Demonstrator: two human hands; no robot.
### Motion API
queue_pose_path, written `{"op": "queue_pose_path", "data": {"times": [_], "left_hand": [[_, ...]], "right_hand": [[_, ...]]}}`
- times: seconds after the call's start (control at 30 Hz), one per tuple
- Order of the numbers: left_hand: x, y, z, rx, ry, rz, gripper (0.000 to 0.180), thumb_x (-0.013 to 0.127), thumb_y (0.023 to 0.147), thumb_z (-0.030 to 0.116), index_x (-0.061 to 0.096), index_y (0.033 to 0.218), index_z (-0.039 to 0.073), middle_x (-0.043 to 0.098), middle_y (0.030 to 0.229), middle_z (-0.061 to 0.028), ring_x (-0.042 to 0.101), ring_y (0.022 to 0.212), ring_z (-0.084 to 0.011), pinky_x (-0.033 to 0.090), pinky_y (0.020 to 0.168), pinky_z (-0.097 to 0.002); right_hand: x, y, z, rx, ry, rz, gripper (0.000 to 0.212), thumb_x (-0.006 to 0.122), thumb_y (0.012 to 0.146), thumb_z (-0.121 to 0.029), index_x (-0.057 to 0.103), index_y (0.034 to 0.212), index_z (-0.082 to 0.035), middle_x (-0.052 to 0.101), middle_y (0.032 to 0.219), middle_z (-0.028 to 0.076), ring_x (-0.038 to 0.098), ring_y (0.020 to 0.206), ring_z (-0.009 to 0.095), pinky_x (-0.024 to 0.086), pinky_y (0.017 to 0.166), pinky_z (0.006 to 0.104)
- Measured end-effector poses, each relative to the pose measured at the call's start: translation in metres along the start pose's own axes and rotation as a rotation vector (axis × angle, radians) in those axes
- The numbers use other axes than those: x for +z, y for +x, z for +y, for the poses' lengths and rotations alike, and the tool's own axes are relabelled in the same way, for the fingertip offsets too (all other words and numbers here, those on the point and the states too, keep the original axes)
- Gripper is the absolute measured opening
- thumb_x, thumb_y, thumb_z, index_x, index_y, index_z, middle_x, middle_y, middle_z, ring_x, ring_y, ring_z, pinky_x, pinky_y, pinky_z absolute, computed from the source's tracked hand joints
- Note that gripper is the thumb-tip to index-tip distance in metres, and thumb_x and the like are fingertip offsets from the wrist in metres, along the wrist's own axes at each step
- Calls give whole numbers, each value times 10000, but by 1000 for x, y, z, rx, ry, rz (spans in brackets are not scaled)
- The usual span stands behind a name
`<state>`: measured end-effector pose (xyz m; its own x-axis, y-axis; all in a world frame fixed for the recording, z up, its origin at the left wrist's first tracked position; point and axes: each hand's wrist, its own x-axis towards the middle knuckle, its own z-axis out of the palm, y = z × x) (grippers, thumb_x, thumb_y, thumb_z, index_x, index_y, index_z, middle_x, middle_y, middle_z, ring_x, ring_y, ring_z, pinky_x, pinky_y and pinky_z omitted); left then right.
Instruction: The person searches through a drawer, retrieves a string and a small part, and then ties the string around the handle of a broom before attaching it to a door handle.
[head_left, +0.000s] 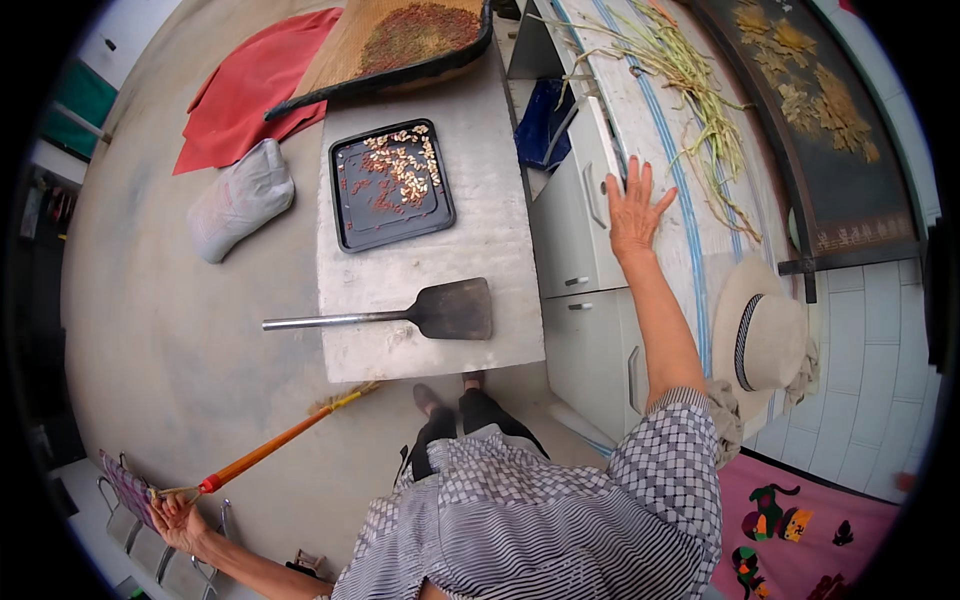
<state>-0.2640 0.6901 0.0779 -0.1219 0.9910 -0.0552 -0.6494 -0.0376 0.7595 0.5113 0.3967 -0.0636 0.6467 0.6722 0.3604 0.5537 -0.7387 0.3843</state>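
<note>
Out at the lower left, my left hand (175,522) is closed on the cord loop at the red-capped end of a long orange-handled broom (262,452). The handle slants away to the right, and its yellow lower end reaches the floor by the metal-topped table; the bristles are mostly hidden. My right arm stretches forward, and my right hand (636,212), empty with fingers spread, lies flat on the edge of the white counter (672,262), just above a cabinet door handle. Long dry green stalks (705,100) lie ahead of its fingertips.
A metal shovel (450,308) lies across the table (430,362), its handle overhanging the left edge. Behind it are a black tray (358,236) of peanuts and a woven basket (330,62). A white sack (240,200) and red cloth (255,85) lie left. A hat (775,340) sits right.
</note>
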Motion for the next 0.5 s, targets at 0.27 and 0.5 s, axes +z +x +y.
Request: {"op": "queue_pose_path", "data": {"times": [0.27,0.5], "left_hand": [[43,-35,38,102,28,36,166,562,841,130,538,904,-21,420,618,-26,355,543,-133,269,545,-274],[69,-53,55,173,32,-41,147,565,830,107,522,834,-33,379,594,-21,348,531,-134,276,563,-274]], "right_hand": [[30,-9,30,86,-34,-322,556,558,760,37,415,1225,-232,139,1456,75,216,1310,299,216,938,654],[28,-10,30,9,37,-222,531,621,689,49,474,1155,-160,180,1442,85,240,1302,293,227,939,641]]}}
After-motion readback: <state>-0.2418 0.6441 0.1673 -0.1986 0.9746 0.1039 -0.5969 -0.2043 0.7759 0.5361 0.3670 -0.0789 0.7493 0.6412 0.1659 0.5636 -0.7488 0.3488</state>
